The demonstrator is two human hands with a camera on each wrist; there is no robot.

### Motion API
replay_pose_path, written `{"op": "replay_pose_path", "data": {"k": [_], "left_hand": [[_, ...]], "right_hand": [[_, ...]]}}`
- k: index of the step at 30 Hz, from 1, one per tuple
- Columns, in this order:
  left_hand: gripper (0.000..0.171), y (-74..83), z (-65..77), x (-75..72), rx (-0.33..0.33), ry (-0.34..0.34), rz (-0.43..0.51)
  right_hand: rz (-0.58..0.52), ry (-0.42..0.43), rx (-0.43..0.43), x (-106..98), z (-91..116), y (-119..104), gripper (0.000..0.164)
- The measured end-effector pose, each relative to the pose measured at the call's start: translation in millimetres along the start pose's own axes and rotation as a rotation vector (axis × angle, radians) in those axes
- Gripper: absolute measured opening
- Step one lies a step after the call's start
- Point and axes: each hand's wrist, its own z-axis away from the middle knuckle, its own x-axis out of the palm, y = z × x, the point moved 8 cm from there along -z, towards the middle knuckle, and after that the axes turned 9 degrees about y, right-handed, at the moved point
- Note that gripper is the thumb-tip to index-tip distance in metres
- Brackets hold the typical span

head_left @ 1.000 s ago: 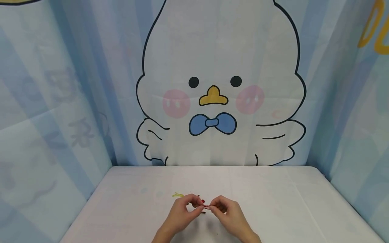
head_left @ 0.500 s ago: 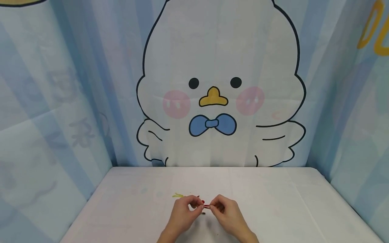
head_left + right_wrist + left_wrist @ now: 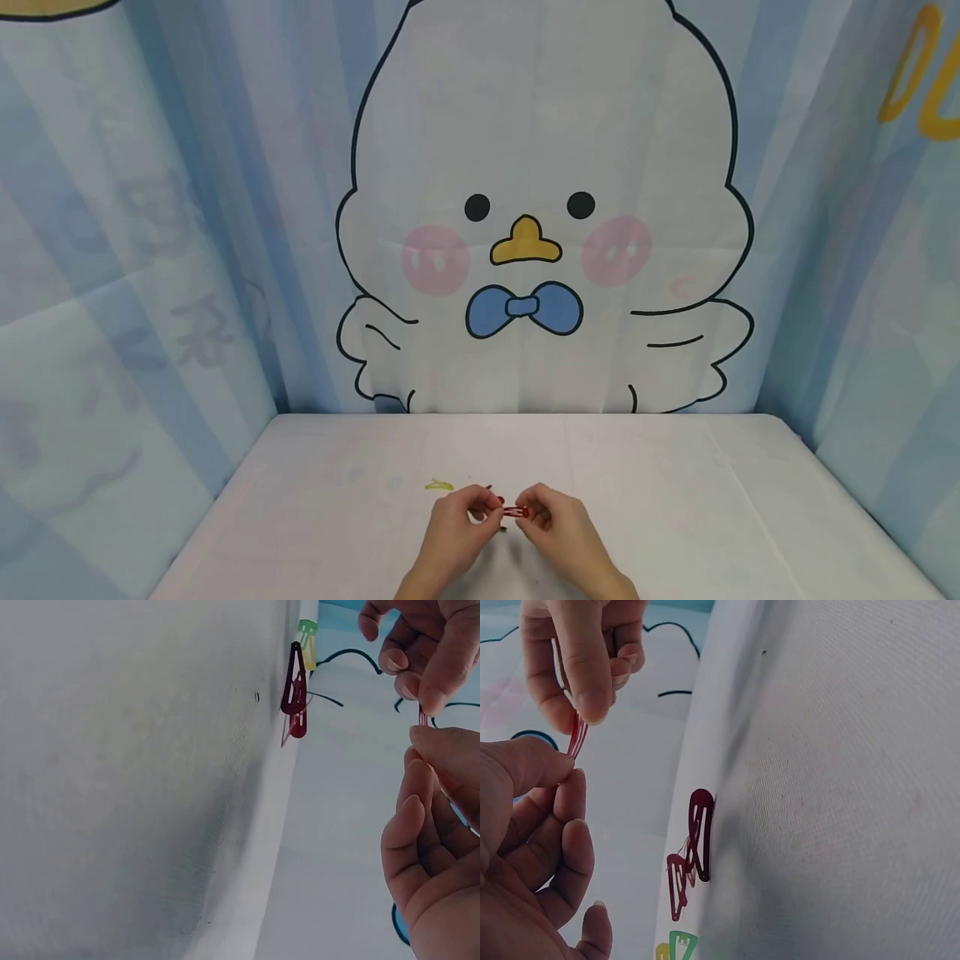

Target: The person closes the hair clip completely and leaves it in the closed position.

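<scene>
A red snap hair clip [image 3: 514,512] is held in the air between both hands, above the table. My left hand [image 3: 452,523] pinches one end between thumb and forefinger. At the other end, the thumb and fingers of my right hand [image 3: 564,527] hold it. The left wrist view shows the clip [image 3: 578,739] edge-on, partly covered by fingertips; in the right wrist view only a short stretch of the clip [image 3: 423,715] shows. Below the hands, a dark red hair clip [image 3: 701,834] and smaller red hair clips [image 3: 676,888] lie close together on the table.
Beyond the left hand lies a yellow-green hair clip [image 3: 438,484]. From the right wrist, a green clip [image 3: 307,630] and a yellow clip [image 3: 310,657] appear side by side. A printed cloth backdrop [image 3: 525,358] rises behind the white table [image 3: 712,500].
More of the red clip now shows between the hands, including its rounded end by the right fingertips. The right fingers have shifted slightly along it; the left hand has barely moved.
</scene>
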Motion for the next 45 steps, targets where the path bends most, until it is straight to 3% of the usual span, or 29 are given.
{"op": "replay_pose_path", "data": {"k": [6,13,26,30,39,45], "left_hand": [[0.008,0.8,0.0,-0.6,0.019,0.004,0.004],[0.01,1.1,-0.6,-0.5,0.055,-0.023,0.009],[0.024,-12.3,-2.8,-9.1,0.025,-0.033,-0.107],[0.023,-20.0,-2.0,-14.4,0.008,-0.017,-0.139],[0.024,-35.8,-3.8,-31.2,0.024,0.023,-0.192],[0.026,-42.2,-6.0,-44.5,0.048,0.069,-0.233]], "right_hand": [[0.103,0.088,-0.219,-3,1,-12,0.032],[0.146,0.132,-0.298,-6,1,-15,0.031],[0.22,0.097,-0.172,-12,-4,1,0.028],[0.223,0.112,-0.162,-17,-5,7,0.03],[0.272,0.078,-0.045,-26,-10,19,0.025],[0.286,0.057,-0.038,-32,-15,22,0.024]]}}
